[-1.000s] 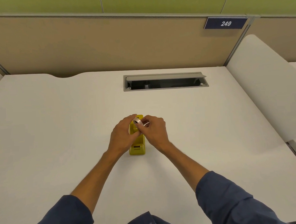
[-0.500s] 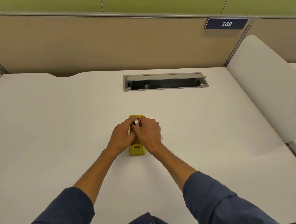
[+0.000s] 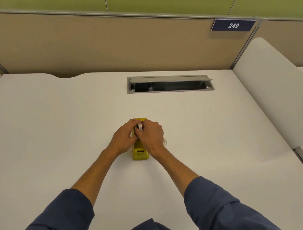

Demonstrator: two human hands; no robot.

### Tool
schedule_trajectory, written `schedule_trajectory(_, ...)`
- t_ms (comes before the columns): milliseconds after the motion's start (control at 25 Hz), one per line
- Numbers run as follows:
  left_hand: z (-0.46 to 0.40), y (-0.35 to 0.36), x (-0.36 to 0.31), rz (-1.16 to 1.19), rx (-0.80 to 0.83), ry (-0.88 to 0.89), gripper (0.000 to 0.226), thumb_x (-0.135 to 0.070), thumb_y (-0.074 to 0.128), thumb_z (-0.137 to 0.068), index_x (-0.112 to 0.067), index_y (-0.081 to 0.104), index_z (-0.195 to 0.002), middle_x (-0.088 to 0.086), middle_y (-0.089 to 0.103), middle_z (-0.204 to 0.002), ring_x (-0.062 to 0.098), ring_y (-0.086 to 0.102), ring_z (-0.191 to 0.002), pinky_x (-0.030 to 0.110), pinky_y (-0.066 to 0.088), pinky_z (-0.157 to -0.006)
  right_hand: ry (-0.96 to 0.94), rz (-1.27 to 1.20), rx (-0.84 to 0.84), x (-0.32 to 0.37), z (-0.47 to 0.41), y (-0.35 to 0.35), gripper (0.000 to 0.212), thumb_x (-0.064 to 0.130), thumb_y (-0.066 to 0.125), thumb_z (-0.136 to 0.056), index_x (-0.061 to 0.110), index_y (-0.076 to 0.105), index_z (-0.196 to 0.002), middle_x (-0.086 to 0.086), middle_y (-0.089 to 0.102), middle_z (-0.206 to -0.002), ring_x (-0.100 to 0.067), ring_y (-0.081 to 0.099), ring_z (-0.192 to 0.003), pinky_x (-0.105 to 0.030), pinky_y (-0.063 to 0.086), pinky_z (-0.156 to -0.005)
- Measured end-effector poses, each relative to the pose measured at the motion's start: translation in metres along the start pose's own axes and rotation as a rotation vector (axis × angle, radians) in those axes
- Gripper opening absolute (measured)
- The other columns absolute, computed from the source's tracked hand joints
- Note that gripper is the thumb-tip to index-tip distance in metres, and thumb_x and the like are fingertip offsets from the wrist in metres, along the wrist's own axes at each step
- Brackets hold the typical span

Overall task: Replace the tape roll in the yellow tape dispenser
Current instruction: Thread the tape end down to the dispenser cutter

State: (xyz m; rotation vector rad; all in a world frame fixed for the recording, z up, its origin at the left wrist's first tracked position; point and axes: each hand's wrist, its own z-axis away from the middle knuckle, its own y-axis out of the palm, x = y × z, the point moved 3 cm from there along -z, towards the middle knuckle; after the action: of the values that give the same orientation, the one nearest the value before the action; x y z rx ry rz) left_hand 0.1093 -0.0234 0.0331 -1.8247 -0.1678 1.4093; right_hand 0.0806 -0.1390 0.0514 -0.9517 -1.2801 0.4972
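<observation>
The yellow tape dispenser (image 3: pixel 140 153) stands on the white desk (image 3: pixel 61 126), its cutter end towards me. A roll of tape (image 3: pixel 140 127) sits upright in the dispenser's middle slot. My left hand (image 3: pixel 124 140) curls round the dispenser's left side, fingers at the roll. From the right, my right hand (image 3: pixel 151 137) pinches the roll with curled fingers. Most of the dispenser's middle is hidden under both hands. A second pale ring, seemingly another roll (image 3: pixel 165 141), peeks out on the desk just right of my right hand.
An open grey cable tray (image 3: pixel 170 84) is set into the desk behind the dispenser. A beige partition (image 3: pixel 110 44) with a blue sign "249" (image 3: pixel 233 25) closes the back. A white panel (image 3: pixel 273 96) rises at the right.
The roll went from tilted above the dispenser down into its slot. My right hand shifted left over the dispenser, uncovering the ring on the desk.
</observation>
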Motion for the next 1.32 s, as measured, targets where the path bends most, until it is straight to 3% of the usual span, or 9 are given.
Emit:
schedule_trajectory(160, -0.006, 0.002, 0.004, -0.045, 0.003, -0.036, 0.044, -0.021, 0.058, -0.089, -0.032, 0.049, -0.13, -0.007, 0.045, -0.144, 0.022, 0.051, -0.122, 0.043, 0.047, -0.098, 0.007, -0.003, 0.012, 0.001, -0.004, 0.0, 0.021, 0.028, 0.055, -0.086, 0.009, 0.062, -0.083, -0.009, 0.068, -0.077, -0.03, 0.061, -0.07, -0.039, 0.051, -0.062)
schedule_trajectory(240, -0.006, 0.003, 0.01, -0.081, 0.002, -0.069, 0.046, -0.023, 0.059, -0.089, -0.031, 0.046, -0.133, -0.002, 0.034, -0.153, 0.022, 0.044, -0.132, 0.041, 0.042, -0.102, 0.01, 0.013, 0.019, 0.002, -0.005, 0.0, 0.019, 0.025, 0.055, -0.085, 0.008, 0.06, -0.077, -0.01, 0.067, -0.075, -0.03, 0.059, -0.066, -0.036, 0.046, -0.057)
schedule_trajectory(360, -0.003, 0.006, 0.011, -0.048, -0.004, -0.018, 0.045, -0.019, 0.059, -0.089, -0.025, 0.048, -0.132, -0.002, 0.04, -0.149, 0.016, 0.032, -0.139, 0.042, 0.039, -0.107, 0.025, 0.03, 0.025, 0.002, -0.006, 0.001, 0.019, 0.023, 0.054, -0.083, 0.012, 0.054, -0.067, -0.009, 0.064, -0.071, -0.027, 0.052, -0.061, -0.031, 0.033, -0.053)
schedule_trajectory(480, -0.003, 0.008, 0.009, -0.097, -0.021, 0.027, 0.044, -0.018, 0.06, -0.088, -0.02, 0.051, -0.131, -0.003, 0.044, -0.14, 0.015, 0.041, -0.129, 0.039, 0.045, -0.101, 0.033, 0.008, 0.014, -0.001, -0.005, 0.001, 0.022, 0.024, 0.056, -0.083, 0.014, 0.05, -0.065, -0.004, 0.056, -0.065, -0.025, 0.051, -0.059, -0.029, 0.03, -0.052)
schedule_trajectory(600, -0.002, 0.009, 0.01, -0.115, -0.019, 0.034, 0.043, -0.018, 0.059, -0.088, -0.02, 0.052, -0.13, -0.003, 0.042, -0.141, 0.013, 0.04, -0.128, 0.032, 0.045, -0.098, 0.007, -0.017, 0.022, -0.006, -0.004, 0.004, 0.02, 0.03, 0.06, -0.082, 0.013, 0.056, -0.073, -0.004, 0.061, -0.073, -0.025, 0.056, -0.066, -0.03, 0.036, -0.054)
schedule_trajectory(720, -0.001, 0.009, 0.013, -0.105, -0.002, 0.025, 0.046, -0.014, 0.058, -0.088, -0.02, 0.05, -0.133, -0.002, 0.041, -0.146, 0.007, 0.029, -0.135, 0.024, 0.033, -0.102, -0.081, -0.056, 0.063, -0.015, -0.002, 0.005, 0.024, 0.035, 0.064, -0.082, 0.013, 0.063, -0.093, -0.002, 0.063, -0.088, -0.021, 0.058, -0.076, -0.033, 0.046, -0.063)
schedule_trajectory(840, -0.002, 0.008, 0.014, -0.128, 0.038, 0.012, 0.049, -0.016, 0.057, -0.089, -0.02, 0.046, -0.137, -0.002, 0.038, -0.15, 0.01, 0.024, -0.142, 0.025, 0.027, -0.105, -0.174, -0.061, 0.082, -0.025, 0.001, 0.0, 0.03, 0.038, 0.063, -0.085, 0.018, 0.063, -0.108, 0.001, 0.063, -0.096, -0.018, 0.059, -0.081, -0.033, 0.049, -0.07)
schedule_trajectory(1080, -0.001, 0.009, 0.013, -0.102, 0.04, -0.003, 0.047, -0.034, 0.052, -0.094, -0.023, 0.045, -0.139, -0.005, 0.038, -0.15, 0.01, 0.02, -0.144, 0.036, 0.031, -0.11, -0.291, -0.066, 0.066, -0.031, 0.002, -0.011, 0.027, 0.038, 0.058, -0.091, 0.023, 0.066, -0.112, 0.004, 0.064, -0.101, -0.013, 0.062, -0.076, -0.03, 0.049, -0.069)
schedule_trajectory(1320, -0.001, 0.01, 0.014, -0.055, 0.015, 0.009, 0.042, -0.039, 0.051, -0.094, -0.026, 0.05, -0.133, -0.007, 0.044, -0.145, 0.0, 0.023, -0.137, 0.03, 0.032, -0.106, -0.387, 0.006, 0.093, -0.024, -0.005, -0.015, 0.021, 0.032, 0.054, -0.094, 0.027, 0.07, -0.107, 0.003, 0.064, -0.099, -0.015, 0.06, -0.081, -0.027, 0.039, -0.063)
